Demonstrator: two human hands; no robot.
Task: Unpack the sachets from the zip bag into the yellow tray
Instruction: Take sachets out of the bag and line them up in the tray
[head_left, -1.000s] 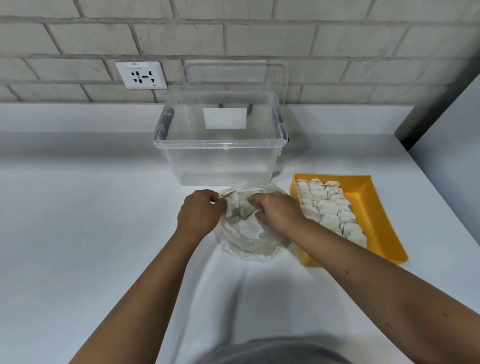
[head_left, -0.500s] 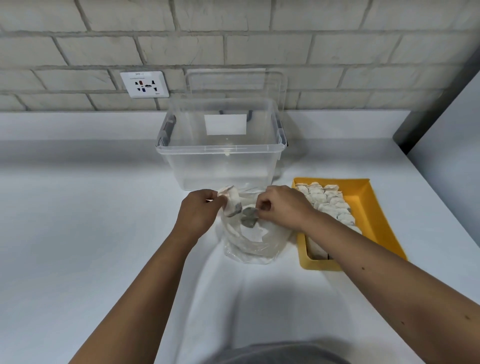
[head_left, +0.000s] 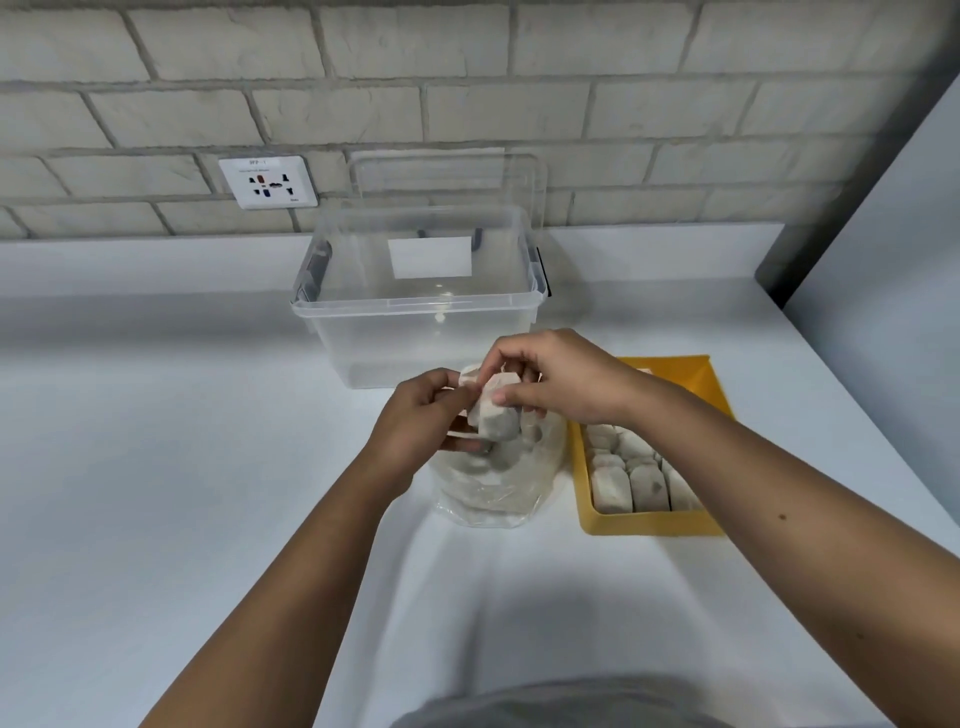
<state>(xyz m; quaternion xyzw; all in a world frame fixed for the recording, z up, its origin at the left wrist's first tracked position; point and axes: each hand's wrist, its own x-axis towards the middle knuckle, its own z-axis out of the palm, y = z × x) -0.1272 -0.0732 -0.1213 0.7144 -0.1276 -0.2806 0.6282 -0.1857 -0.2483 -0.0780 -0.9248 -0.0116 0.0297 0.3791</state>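
From the head view we look down on a white counter (head_left: 156, 467) set against a pale brick wall (head_left: 467, 78). In the middle stands the zip bag (head_left: 493, 488), clear and crumpled, its mouth facing up and more pale packets showing dimly through the plastic. Our left hand (head_left: 423, 423) sits at the bag's left side with its fingers curled, thumb and fingertips pinching the upper edge of the bag. Our right hand (head_left: 563, 379) reaches in from the right, with thumb and forefinger pressed together on the top corner of one sachet (head_left: 496, 418). The sachet hangs just above the bag's mouth, between the two hands, and the other fingers of that hand are bent loosely behind it. We cannot tell whether the sachet touches the left fingers. Just beside the bag on the right lies the yellow tray (head_left: 649, 524), where rows of sachets (head_left: 631, 483) lie packed side by side; our right forearm hides part of them. Behind the bag stands an open clear storage bin (head_left: 415, 312), with its lid (head_left: 447, 171) leaning upright on the wall. A wall socket (head_left: 267, 182) sits to the left of the lid.
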